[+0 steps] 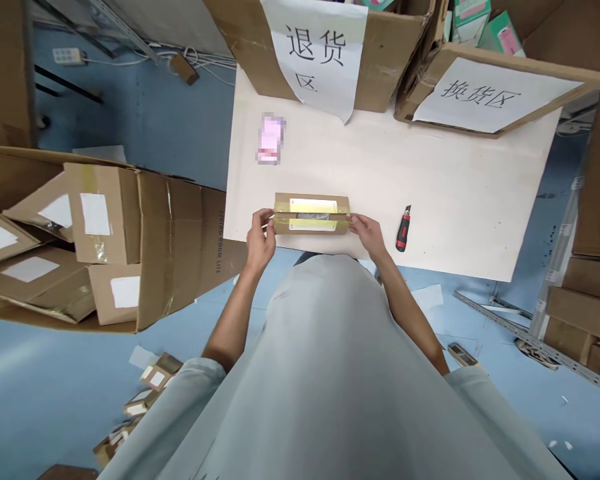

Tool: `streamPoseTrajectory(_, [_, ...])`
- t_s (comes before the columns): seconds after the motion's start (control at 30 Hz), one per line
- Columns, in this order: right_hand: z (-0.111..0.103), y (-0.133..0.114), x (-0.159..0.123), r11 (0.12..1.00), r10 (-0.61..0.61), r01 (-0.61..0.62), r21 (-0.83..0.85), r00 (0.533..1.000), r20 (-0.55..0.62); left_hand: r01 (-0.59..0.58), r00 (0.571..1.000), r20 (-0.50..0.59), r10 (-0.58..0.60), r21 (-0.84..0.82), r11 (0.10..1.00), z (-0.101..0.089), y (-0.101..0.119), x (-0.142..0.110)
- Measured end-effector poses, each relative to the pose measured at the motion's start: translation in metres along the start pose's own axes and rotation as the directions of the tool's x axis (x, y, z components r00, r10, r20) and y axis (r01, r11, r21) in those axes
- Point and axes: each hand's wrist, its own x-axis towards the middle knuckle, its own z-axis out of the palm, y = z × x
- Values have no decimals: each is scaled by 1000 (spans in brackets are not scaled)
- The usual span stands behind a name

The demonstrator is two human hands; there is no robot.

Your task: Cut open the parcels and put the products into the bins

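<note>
A small cardboard box point(285, 199) lies near the front edge of the table, its top slit lengthwise. The two top flaps stand slightly apart, with tape and halves of a white label on them, and something greyish shows in the gap. My left hand point(261, 241) grips the box's left end between thumb and fingers. At the opposite end, the fingers of my right hand point(369, 235) are closed on the box's edge. A red and black box cutter point(403, 229) rests on the table to the right of that hand.
On the white table point(460, 180), a pixelated pink item point(271, 139) lies at back left. Two large labelled cartons, one left point(380, 63) and one right point(510, 90), stand along the back. A big carton point(155, 247) of parcels is at left. More boxes lie on the floor and right side.
</note>
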Motion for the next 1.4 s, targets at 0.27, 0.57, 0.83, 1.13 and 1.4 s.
streamPoseTrajectory(0.27, [-75,10,-27,994,7,-28,-106,981,-195,124,956,293,-35,-291,949,81,28,16])
streamPoseTrajectory(0.57, [-79,23,-19,920,-192,141,-367,976,-106,317,890,437,-131,-388,865,73,45,17])
streamPoseTrajectory(0.83, [-83,-6,35,715,-158,134,-686,987,28,210,851,522,-55,-243,947,78,27,3])
streamPoseTrajectory(1.13, [-44,-26,47,489,11,-80,-869,996,-85,-121,895,443,51,131,984,90,42,4])
streamPoseTrajectory(1.4, [-54,-15,31,564,-86,-7,-826,994,-67,-612,642,716,275,261,747,88,87,26])
